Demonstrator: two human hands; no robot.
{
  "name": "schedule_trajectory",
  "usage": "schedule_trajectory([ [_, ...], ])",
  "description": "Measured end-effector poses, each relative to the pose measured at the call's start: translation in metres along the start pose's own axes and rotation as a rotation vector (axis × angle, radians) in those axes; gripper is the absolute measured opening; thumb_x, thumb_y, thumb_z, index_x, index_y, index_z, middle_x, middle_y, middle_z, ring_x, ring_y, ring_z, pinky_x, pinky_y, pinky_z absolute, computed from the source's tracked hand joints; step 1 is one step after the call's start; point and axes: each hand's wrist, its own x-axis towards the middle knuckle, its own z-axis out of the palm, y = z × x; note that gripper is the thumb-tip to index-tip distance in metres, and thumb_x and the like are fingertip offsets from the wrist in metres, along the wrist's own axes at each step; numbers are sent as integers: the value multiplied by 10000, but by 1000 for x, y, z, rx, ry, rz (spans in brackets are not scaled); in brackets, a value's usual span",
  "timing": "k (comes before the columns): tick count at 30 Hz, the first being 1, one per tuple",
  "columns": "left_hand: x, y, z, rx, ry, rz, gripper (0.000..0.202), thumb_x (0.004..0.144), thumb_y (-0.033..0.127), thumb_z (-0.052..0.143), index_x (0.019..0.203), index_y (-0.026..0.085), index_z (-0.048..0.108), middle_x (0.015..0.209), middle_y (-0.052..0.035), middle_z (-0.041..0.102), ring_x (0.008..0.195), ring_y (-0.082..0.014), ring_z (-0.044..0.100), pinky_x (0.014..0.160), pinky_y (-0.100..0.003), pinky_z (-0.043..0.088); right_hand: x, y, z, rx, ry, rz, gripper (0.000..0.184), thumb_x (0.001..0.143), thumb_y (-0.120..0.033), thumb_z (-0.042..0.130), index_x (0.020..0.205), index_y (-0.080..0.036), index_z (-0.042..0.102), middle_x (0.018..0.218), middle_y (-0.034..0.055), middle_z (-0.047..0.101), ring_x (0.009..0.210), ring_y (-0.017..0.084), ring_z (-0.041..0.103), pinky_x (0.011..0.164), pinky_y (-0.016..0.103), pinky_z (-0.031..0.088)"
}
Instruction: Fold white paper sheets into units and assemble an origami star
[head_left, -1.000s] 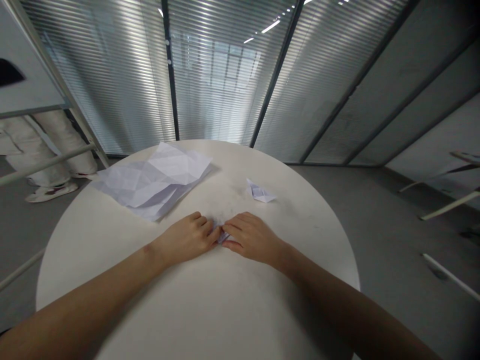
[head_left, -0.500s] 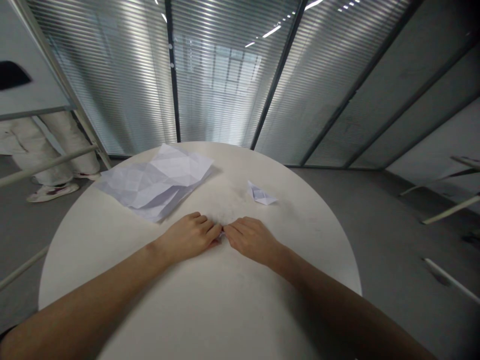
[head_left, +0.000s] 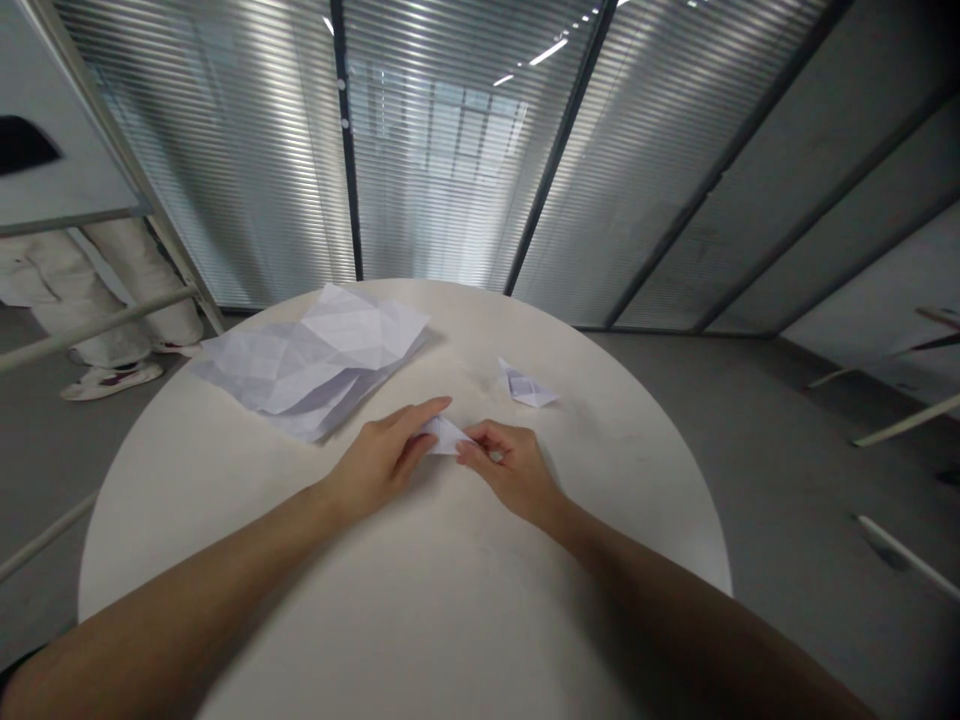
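Note:
A small folded piece of white paper is held between both hands just above the round white table. My left hand pinches its left side, with the index finger stretched along the top edge. The fingers of my right hand are curled and pinch its right tip. A finished small folded paper shape lies on the table a little beyond my right hand.
Several creased white paper sheets lie spread at the table's far left. Another person's legs in white trousers and shoes stand at the left behind a metal frame. Glass walls with blinds rise behind the table.
Both hands lay flat, pressing the small paper onto the table; now they have lifted it slightly and pinch it between them, so more of the paper shows.

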Motion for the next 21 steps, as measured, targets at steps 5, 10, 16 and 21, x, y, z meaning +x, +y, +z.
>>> schedule_trajectory([
  [5,-1,3,7,232,-18,122,598,883,214,486,1425,211,235,1328,-142,432,1149,-240,513,918,-367,492,-1,1,9,187,61,117,136,799,-261,578,903,-187,625,678,-16,629,569,118,578,518,225,444],
  [10,-1,4,11,354,24,161,762,851,275,556,1462,184,109,1289,-167,482,1113,-272,547,887,-405,522,-4,-11,8,95,134,81,196,752,-188,582,945,-186,614,575,-55,543,477,85,462,450,201,352],
  [16,-1,6,13,291,19,228,522,884,256,521,1373,205,344,1349,-144,471,1184,-248,518,965,-402,482,-8,-10,6,62,175,-1,237,737,-119,563,949,-215,525,584,-82,500,489,76,438,457,188,339],
  [21,4,10,10,-43,-65,92,500,848,256,577,1323,191,436,1318,-124,508,1171,-220,522,974,-352,468,-10,-9,7,153,168,-97,272,754,-164,629,987,-231,508,828,-22,606,656,97,565,579,206,460],
])
